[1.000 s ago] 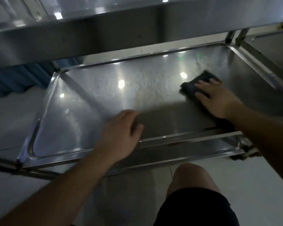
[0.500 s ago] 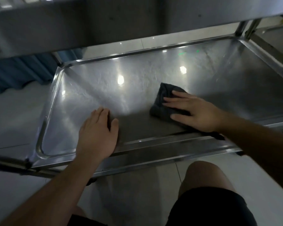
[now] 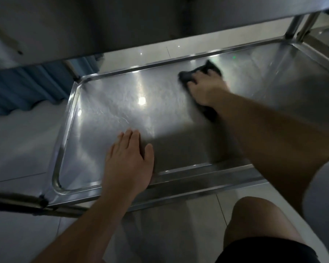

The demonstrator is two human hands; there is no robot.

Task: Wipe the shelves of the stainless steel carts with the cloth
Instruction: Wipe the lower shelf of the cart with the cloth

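On the steel shelf (image 3: 106, 111), right hand (image 3: 207, 88) presses dark cloth (image 3: 213, 70) flat-fingered; left hand (image 3: 128, 164) rests flat, grip released.

Counted: two hands, one cloth, two cart shelves in view.

One left hand (image 3: 128, 164) and one right hand (image 3: 207, 88), two in all. One dark cloth (image 3: 203, 71). One lower shelf (image 3: 106, 111) with a raised rim, and one upper shelf (image 3: 122, 21) above it, two shelves. One bare knee (image 3: 254, 219). At far right, possibly the corner of a second cart (image 3: 322, 42), too cut off to be sure.
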